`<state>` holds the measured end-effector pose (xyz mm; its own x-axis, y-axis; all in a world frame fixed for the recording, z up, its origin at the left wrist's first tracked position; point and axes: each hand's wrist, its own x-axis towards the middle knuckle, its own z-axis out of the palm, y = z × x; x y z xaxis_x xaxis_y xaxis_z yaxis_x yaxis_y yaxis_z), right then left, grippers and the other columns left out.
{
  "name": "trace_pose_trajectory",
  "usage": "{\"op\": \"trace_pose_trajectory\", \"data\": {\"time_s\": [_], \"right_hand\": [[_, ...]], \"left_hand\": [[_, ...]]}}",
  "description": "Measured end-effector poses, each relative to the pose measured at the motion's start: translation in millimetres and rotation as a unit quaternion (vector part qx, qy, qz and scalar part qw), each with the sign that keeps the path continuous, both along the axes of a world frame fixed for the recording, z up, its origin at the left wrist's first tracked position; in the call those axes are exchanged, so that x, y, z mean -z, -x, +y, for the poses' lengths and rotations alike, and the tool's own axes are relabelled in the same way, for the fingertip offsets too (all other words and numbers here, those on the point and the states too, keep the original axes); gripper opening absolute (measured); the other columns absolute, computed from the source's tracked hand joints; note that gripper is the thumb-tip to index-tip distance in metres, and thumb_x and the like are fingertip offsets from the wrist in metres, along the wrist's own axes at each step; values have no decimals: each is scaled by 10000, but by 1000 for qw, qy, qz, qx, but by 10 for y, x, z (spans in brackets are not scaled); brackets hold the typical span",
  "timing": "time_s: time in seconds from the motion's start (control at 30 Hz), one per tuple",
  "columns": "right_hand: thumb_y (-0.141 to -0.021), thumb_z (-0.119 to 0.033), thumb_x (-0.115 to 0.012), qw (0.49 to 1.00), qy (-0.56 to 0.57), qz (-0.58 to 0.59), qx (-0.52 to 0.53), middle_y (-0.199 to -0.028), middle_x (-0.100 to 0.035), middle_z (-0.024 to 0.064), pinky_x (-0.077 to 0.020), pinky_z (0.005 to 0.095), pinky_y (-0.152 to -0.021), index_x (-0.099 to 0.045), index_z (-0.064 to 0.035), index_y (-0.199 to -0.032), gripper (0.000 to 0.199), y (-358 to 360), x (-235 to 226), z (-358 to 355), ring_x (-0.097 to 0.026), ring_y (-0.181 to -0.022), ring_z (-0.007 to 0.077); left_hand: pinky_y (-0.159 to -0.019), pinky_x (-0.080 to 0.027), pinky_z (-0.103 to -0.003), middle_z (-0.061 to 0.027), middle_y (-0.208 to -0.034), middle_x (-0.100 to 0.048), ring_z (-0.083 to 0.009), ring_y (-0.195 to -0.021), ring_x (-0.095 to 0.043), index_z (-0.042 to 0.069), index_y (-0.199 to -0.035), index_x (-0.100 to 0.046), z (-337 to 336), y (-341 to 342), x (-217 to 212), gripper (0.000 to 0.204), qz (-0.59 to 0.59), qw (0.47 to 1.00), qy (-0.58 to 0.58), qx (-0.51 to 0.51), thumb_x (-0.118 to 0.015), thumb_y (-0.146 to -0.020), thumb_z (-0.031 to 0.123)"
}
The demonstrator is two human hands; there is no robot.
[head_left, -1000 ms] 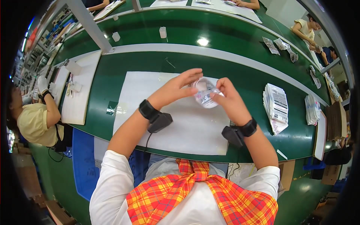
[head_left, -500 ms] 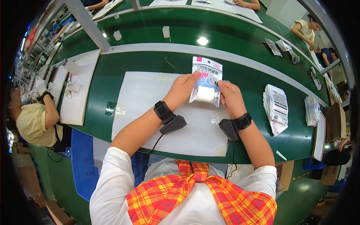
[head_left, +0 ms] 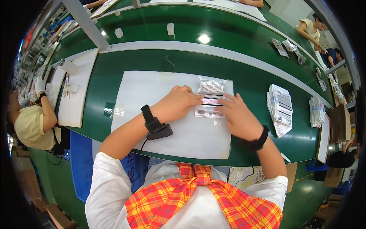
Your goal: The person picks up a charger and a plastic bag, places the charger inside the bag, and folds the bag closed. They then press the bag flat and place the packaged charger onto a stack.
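Observation:
A flat plastic packet (head_left: pixel 210 100) lies on the white mat (head_left: pixel 164 133), its printed back up and its card end toward me. Its silvery, puffed pouch part is at the far end. At its left edge, my left hand (head_left: pixel 177 103) has its fingers pressed together, gripping the side; the thumb is partly hidden. My right hand (head_left: pixel 242 116) is open, its spread fingers reaching over the packet's right edge with the fingertips on or just above it. A stack of similar printed packets (head_left: pixel 280 108) sits on the green table to the right.
Farther right stands another bundle of packets (head_left: pixel 317 111). A grey rail (head_left: pixel 183 45) runs behind the mat. Beyond it, small white chargers (head_left: pixel 170 29) and loose packets (head_left: pixel 280 47) lie on a green surface. A co-worker (head_left: pixel 36 120) sits at the left beside a white board (head_left: pixel 79 95).
The packet has gone from being held up, front showing, to lying face down on the mat with its card end toward me. My right hand has let go and spread its fingers.

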<state>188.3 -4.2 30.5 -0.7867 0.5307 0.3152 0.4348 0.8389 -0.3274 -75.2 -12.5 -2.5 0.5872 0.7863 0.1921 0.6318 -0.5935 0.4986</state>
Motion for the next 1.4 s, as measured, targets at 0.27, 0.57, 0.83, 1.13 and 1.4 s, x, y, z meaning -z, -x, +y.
{"op": "trace_pose_trajectory", "data": {"time_s": [0.27,0.57,0.83,1.13,1.4], "right_hand": [[-811,-37,-625,990,101,-51,83,-915,-659,143,-508,421,-781,-695,-25,-974,178,471,208,-203,-626,-870,331],[-812,-30,-606,987,135,14,88,-845,-612,142,-488,439,-761,-632,-16,-848,46,564,348,-149,-596,-843,354],[-815,-3,-568,985,169,-10,-23,-833,-521,131,-447,400,-747,-546,-5,-853,44,-224,-119,-208,-529,-841,338],[-915,1,-543,805,165,84,564,-890,-551,56,-445,267,-742,-559,-4,-1097,182,-3147,188,-2339,-536,-814,143],[-861,-126,-669,910,158,62,378,-1082,-647,174,-510,377,-856,-591,-19,-1231,393,-891,-267,-867,-640,-963,305]], "left_hand": [[-901,-425,-398,-47,-1083,-599,-296,-1000,-536,99,-1102,-635,65,-172,-71,293,25,1000,10,17,-633,-816,35],[-892,-433,-420,-49,-1073,-581,-299,-1013,-534,132,-1113,-639,39,-110,-1,324,6,1000,11,3,-656,-799,54],[-929,-417,-419,-51,-1125,-580,-292,-1045,-531,129,-1141,-636,62,-137,-22,320,7,999,32,22,-659,-823,107],[-897,-410,-399,-89,-1070,-622,-288,-985,-569,109,-1113,-648,32,-274,-306,389,34,998,38,49,-720,-769,277],[-814,-406,-377,-42,-962,-605,-257,-896,-572,130,-1004,-655,-33,-469,-207,263,142,983,-110,-29,-702,-753,190]]}}
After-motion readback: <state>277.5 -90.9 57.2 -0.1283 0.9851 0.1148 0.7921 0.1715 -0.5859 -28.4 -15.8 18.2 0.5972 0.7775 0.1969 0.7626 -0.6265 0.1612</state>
